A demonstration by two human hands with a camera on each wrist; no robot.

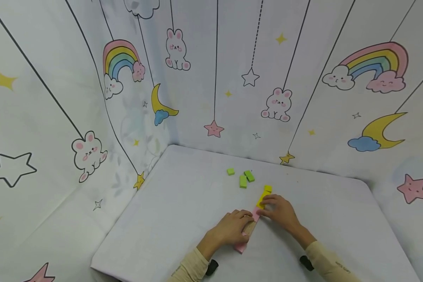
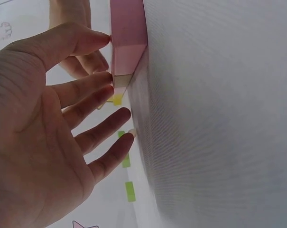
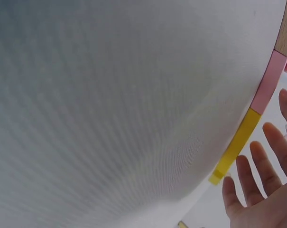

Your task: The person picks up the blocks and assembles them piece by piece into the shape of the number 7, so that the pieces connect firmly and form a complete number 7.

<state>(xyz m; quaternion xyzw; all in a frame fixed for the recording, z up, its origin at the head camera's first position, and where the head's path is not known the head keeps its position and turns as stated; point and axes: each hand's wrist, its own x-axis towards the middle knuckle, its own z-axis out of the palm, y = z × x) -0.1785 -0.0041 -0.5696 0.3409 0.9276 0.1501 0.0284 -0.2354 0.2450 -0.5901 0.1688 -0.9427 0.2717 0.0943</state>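
A straight row of blocks runs diagonally across the table in the head view. From near to far come a pink block (image 1: 240, 249), a bare wooden block (image 1: 249, 228), another pink block (image 1: 255, 214), a yellow block (image 1: 262, 201) and a small yellow block (image 1: 268, 188). My left hand (image 1: 229, 228) lies along the left side, its thumb touching the near pink block and its fingers reaching past the wooden one. On the other side, my right hand (image 1: 281, 211) has its fingers spread beside the yellow and far pink blocks, fingertips right at the row.
Beyond the row lie three green blocks, one small green block (image 1: 230, 171) apart from the other green blocks (image 1: 243, 181). Dark objects (image 1: 212, 268) show beside the sleeves. A patterned cloth wall (image 1: 197, 98) stands behind the white table (image 1: 155, 211).
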